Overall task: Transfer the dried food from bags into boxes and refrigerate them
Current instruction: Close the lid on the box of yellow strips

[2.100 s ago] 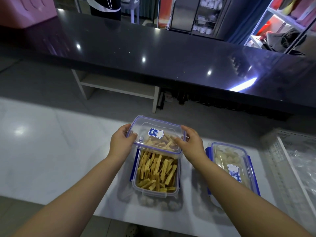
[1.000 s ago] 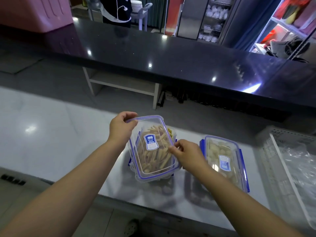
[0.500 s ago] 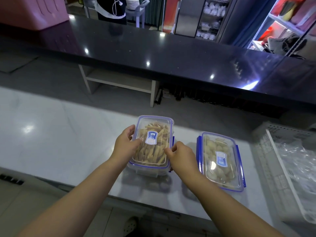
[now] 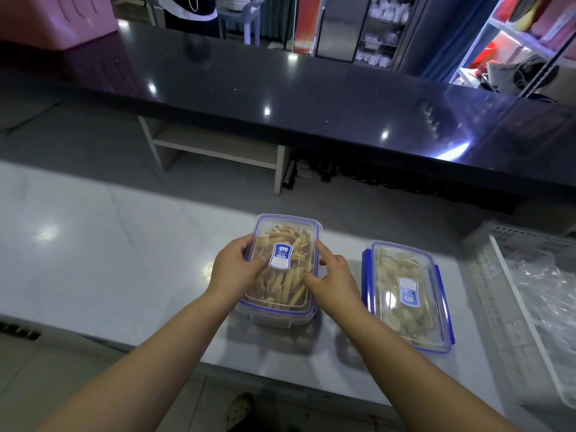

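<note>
A clear box with a blue-rimmed lid (image 4: 288, 235) stands on the white counter (image 4: 109, 260), full of yellow dried strips. The lid lies flat on it. My left hand (image 4: 233, 271) grips the box's left edge, thumb on top of the lid. My right hand (image 4: 332, 283) rests at the right edge, index finger straight along the rim and thumb pressing the lid. To the right stands a second lidded box (image 4: 405, 294) of pale dried pieces, with blue latches at its sides, untouched.
A white slatted basket (image 4: 495, 307) holding crumpled clear bags (image 4: 548, 285) sits at the far right. Behind the white counter runs a higher black counter (image 4: 311, 98). A pink bin (image 4: 53, 17) is at the back left, and a person (image 4: 190, 10) stands beyond.
The lid, held tilted over the strips box before, has been lowered flat onto it. Both hands have shifted onto its side edges.
</note>
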Available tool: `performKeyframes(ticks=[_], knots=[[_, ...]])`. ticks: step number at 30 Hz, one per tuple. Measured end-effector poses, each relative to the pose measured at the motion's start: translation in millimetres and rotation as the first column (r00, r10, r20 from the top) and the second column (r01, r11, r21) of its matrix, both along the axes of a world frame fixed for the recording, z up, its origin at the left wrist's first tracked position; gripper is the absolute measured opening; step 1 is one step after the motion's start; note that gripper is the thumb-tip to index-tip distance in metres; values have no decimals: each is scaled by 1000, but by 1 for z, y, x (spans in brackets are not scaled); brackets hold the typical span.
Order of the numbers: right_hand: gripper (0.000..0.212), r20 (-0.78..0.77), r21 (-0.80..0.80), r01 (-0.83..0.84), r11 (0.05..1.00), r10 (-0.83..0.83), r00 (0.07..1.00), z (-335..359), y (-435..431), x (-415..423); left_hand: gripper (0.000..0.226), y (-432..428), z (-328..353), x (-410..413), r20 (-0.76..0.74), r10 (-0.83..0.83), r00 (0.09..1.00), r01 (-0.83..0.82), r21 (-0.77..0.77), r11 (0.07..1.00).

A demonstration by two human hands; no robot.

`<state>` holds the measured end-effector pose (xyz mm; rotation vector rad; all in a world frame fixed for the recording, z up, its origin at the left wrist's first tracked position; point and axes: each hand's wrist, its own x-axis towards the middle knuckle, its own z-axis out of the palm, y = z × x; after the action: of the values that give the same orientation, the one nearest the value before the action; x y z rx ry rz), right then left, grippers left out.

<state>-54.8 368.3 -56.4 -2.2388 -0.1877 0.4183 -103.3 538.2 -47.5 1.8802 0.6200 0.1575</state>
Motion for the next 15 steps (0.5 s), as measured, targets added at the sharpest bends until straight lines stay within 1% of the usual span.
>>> performKeyframes(ticks=[2,5,11,15], knots=[[67,10,-40,-17,999,17,1000,-2,0,1,41,1,0,-2,-12,-12,1000,13,39,999],[65,-6,-48,-19,999,19,1000,0,-1,1,43,1,1,-4,-24,-28,999,30,77,997],[57,-9,-85,-15,996,14,1000,4,3,6,47,3,8,2,-57,-41,998,45,81,996],[58,-16,-108,-25,994,24,1000,5,2,6,48,3,8,0,-61,-46,997,52,105,993]])
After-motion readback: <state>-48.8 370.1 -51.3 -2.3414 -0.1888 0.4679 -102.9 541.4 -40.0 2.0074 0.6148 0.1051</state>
